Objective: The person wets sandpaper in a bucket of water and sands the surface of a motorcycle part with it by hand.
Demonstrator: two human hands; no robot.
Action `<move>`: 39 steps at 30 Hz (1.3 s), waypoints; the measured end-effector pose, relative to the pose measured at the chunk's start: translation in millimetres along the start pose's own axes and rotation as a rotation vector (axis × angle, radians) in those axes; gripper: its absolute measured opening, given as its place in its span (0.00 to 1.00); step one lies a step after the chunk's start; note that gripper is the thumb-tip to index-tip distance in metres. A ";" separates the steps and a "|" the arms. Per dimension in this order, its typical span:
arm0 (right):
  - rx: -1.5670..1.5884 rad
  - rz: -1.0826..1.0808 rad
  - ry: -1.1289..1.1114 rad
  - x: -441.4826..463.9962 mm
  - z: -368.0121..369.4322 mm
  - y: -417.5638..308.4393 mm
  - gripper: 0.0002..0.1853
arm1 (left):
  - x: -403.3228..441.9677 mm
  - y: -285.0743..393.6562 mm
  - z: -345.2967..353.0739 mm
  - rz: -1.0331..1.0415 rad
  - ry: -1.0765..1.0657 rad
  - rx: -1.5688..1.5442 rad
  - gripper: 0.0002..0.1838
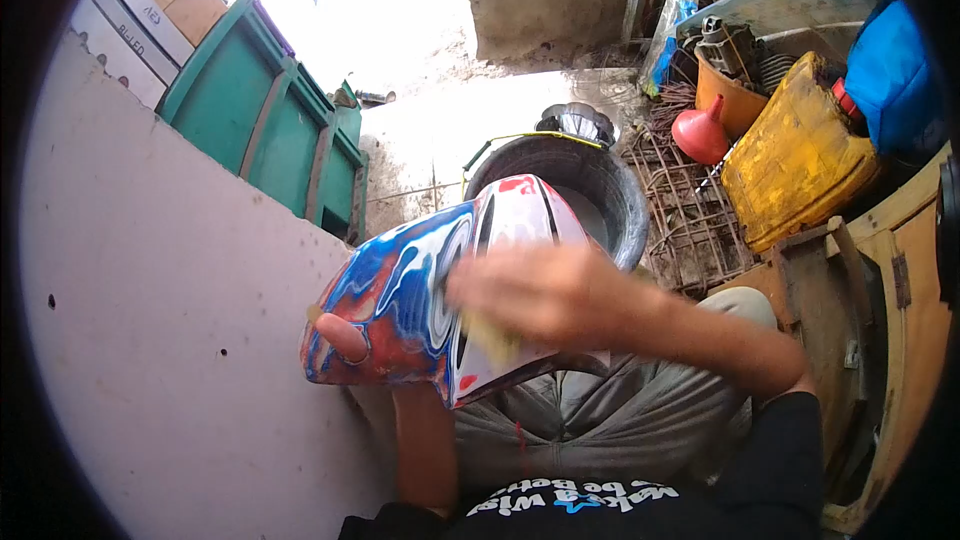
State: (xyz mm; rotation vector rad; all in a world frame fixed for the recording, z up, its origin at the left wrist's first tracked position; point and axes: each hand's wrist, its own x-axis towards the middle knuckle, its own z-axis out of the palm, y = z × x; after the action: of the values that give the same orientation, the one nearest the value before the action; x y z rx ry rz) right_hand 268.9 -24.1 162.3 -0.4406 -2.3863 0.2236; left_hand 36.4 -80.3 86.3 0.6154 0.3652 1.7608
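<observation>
A curved vehicle body panel (pixel 400 290), perhaps a motorcycle fairing, lies across my lap. Its paint is worn into swirls of blue, white and orange-red, with a white, red and black section on the right. My left hand (pixel 343 337) grips it from beneath; only the thumb shows, and the other fingers are hidden. Blurred by motion, my right hand (pixel 545 290) presses on the panel's middle. Under its fingers is a yellowish pad (pixel 490 342), possibly sandpaper or a sponge.
A dark bucket (pixel 630 205) with a yellow handle stands just beyond the panel. On the right are a yellow jerrycan (pixel 795 155), a red funnel (pixel 703 132) and a rusty wire grid (pixel 685 205). A pale wall (pixel 190 310) borders the left, near a green cabinet (pixel 225 90).
</observation>
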 end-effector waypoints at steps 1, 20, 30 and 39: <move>-0.044 0.068 -0.018 -0.4 -1.8 10.7 0.19 | 1.2 3.6 2.2 0.039 0.085 0.206 0.60; -0.027 -0.092 0.050 -5.9 16.1 -11.2 0.18 | 0.3 -7.8 13.5 -0.013 0.015 -0.132 0.61; 0.088 -0.183 0.085 3.7 5.9 -31.1 0.14 | -2.2 -2.7 22.7 -0.018 0.073 -0.032 0.65; 0.045 -0.058 0.037 -2.1 7.2 -20.5 0.17 | -11.0 -5.2 27.1 -0.142 -0.046 -0.379 0.65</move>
State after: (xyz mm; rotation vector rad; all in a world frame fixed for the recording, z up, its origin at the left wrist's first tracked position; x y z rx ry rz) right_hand 260.4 -44.2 161.3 -0.3505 -2.3490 0.2405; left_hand 58.2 -91.3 103.2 0.3478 0.0370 1.6204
